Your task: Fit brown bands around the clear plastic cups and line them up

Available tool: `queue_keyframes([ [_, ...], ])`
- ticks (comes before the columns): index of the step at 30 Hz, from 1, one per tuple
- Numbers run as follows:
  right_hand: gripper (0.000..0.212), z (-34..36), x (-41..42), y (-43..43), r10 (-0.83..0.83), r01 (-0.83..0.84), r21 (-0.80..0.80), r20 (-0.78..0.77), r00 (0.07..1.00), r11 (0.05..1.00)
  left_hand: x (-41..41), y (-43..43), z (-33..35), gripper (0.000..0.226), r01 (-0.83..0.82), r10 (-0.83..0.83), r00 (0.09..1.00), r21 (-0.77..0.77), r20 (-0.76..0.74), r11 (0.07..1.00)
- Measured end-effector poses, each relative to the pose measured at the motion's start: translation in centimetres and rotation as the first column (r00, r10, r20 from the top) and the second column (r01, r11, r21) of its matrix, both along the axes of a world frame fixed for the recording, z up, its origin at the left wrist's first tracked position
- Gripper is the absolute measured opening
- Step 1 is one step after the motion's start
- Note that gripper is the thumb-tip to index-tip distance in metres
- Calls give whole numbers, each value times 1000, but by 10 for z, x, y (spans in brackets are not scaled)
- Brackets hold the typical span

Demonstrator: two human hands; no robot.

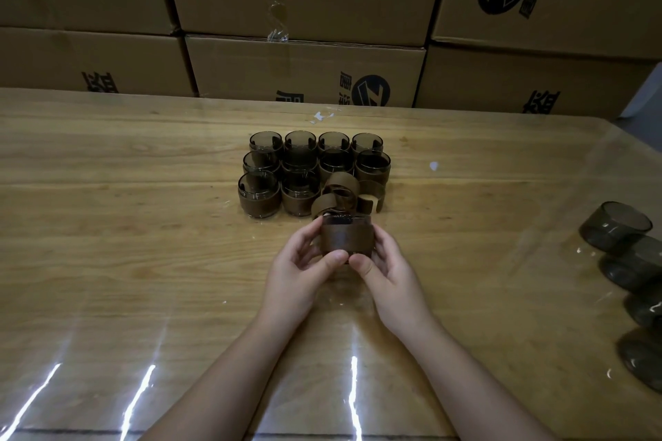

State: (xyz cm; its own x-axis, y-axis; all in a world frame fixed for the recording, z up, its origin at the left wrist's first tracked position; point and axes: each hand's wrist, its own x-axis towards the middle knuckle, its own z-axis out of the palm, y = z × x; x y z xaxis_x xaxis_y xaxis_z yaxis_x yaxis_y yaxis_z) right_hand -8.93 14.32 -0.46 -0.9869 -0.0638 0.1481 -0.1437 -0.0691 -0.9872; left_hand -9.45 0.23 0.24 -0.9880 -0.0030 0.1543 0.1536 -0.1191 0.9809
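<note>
Working at the banding step: gripping a small smoky clear plastic cup [345,225] in both hands, low over a pale wooden table [143,225] covered with a glossy clear sheet. Curling the left hand [301,263] round the cup's left side and the right hand [388,270] round its right side, with both thumbs pressing side by side on the near lower edge of the wide brown leather-like band [345,240] wrapping the cup's wall. Seemingly seating or squaring that band on the cup, judging by the thumbs; not showing how the band's ends meet on the far side.

Holding the cup just in front of a small heap of loose curled brown bands [345,190]. Facing, beyond and beside the heap, a tight block of finished banded cups [299,168]: four at the back, four in the middle, two at the left of the front row, all upright and touching. Showing bare smoky cups [616,231] in a line at the far right, well apart from the hands, apparently nested and tipped over. Backing onto stacked brown cardboard boxes [304,68] with dark print.

Probably calling next for pressing the band level, then standing the cup upright beside the second front-row cup. Likely requiring the loose bands to be shifted aside first, since they are lying in that spot, and setting down gently to avoid nudging the neighbours.
</note>
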Motion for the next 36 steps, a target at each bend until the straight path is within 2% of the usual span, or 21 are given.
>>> queue_keyframes([
  [2, 51, 0, 0, -1, 2, -2, -16, -2, 1000, 1000, 0, 0, 0, 55, -9, 9, 1000, -19, -9, 1000],
  [5, 54, 2, 0, 2, 13, -12, -59, 12, 1000, 998, 1, -1, -1, 57, -11, 9, 999, -53, -37, 999],
  [7, 61, 4, 0, 5, 22, -20, -48, 30, 999, 999, 2, 0, -2, 59, 5, -15, 997, -123, -82, 992],
  [9, 57, 5, -1, 8, 4, -3, -22, 11, 1000, 1000, 4, 2, -2, 59, 3, -35, 989, -220, -143, 976],
  [13, 47, 1, -6, 15, -126, 125, -112, -2, 992, 986, 4, -1, -1, 43, -135, 12, 955, -400, -295, 907],
  [15, 34, -2, -11, 21, -204, 207, -153, 34, 978, 966, 1, -3, 1, 38, -214, 42, 937, -475, -346, 853],
  [17, 29, -5, -16, 28, -278, 288, -195, 76, 957, 938, -3, -3, 5, 37, -281, 28, 913, -578, -407, 766],
  [20, 23, -6, -21, 35, -343, 367, -323, 131, 930, 872, -14, 0, 21, 38, -405, -27, 855, -700, -518, 588],
  [23, 24, -2, -23, 38, -395, 418, -394, 144, 907, 818, -35, 7, 42, 41, -479, -189, 796, -790, -575, 383],
  [26, 20, 1, -24, 41, -405, 433, -428, 160, 900, 794, -68, 15, 58, 52, -350, -302, 869, -918, -393, 186],
  [31, 20, 4, -24, 46, -413, 453, -446, 189, 891, 772, -112, 29, 64, 56, -101, -362, 928, -995, -87, -18],
  [33, 19, 4, -26, 47, -410, 457, -454, 205, 889, 765, -118, 34, 63, 52, -79, -365, 930, -990, -31, -118],
  [36, 20, 5, -28, 47, -403, 457, -449, 216, 889, 768, -120, 45, 63, 54, -72, -373, 926, -947, 53, -314],
])
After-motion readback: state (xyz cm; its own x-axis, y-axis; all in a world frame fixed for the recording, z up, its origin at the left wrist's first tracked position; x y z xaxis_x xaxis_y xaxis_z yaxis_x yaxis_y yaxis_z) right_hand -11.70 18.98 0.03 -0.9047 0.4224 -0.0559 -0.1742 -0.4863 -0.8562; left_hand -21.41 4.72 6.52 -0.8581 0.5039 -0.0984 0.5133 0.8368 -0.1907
